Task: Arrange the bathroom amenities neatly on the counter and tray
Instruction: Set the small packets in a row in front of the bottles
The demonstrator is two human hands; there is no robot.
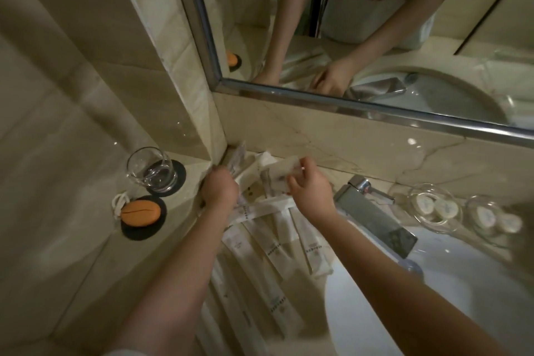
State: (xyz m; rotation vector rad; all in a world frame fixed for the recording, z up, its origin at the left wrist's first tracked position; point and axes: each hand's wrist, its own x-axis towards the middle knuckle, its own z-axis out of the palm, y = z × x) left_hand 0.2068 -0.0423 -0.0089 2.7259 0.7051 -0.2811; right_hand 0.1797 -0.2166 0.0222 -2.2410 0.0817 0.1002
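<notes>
Right hand (310,191) pinches a small clear packet (284,175) above the white tray (277,205) at the counter's (375,159) back edge. Left hand (219,189) is closed on wrapped sachets (235,159) in the back corner. Paper-wrapped amenities (277,251) lie along the counter's front.

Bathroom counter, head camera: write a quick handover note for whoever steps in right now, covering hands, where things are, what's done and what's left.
Right hand: holds a small white packet over the white tray.
Left hand: at the tray's left end, gripping slim wrapped items; exactly what is blurred.
Done: glass and orange soap each sit on a dark coaster; two glass dishes right of the faucet hold round items.
Left: the long sachets lie loose in front of the tray and need lining up.
</notes>
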